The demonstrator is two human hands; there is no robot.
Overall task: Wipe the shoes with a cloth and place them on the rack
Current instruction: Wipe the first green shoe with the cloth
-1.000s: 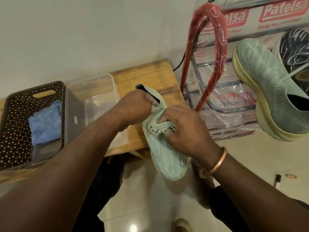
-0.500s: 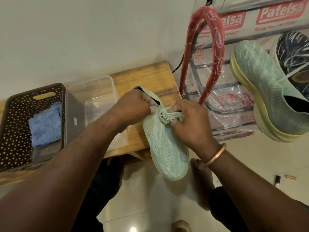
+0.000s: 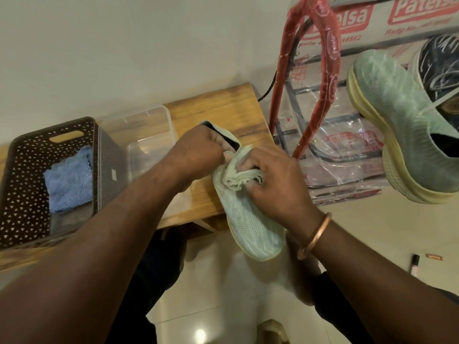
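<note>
Left hand (image 3: 198, 150) gripped the heel collar of the mint-green shoe (image 3: 248, 219), held over the near edge of the wooden table (image 3: 218, 112), toe toward the camera. Right hand (image 3: 278, 180) clutched a bunched pale cloth (image 3: 238, 177) against the shoe's upper. Matching shoe (image 3: 407, 130) sat on the plastic-wrapped rack (image 3: 330, 145), right. Blue cloth (image 3: 69, 180) lay in the brown basket (image 3: 19, 170).

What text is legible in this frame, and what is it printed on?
"Patelsa": red logo on the plastic wrap over the shoe rack, edge-cropped.
"elsa": same logo, partly behind the red-wrapped tube.
"Redg No", "18662": under the logos, rest blurred.
Red print lower on the wrap: unreadable.
White sticker by the clear container: too small.
</note>
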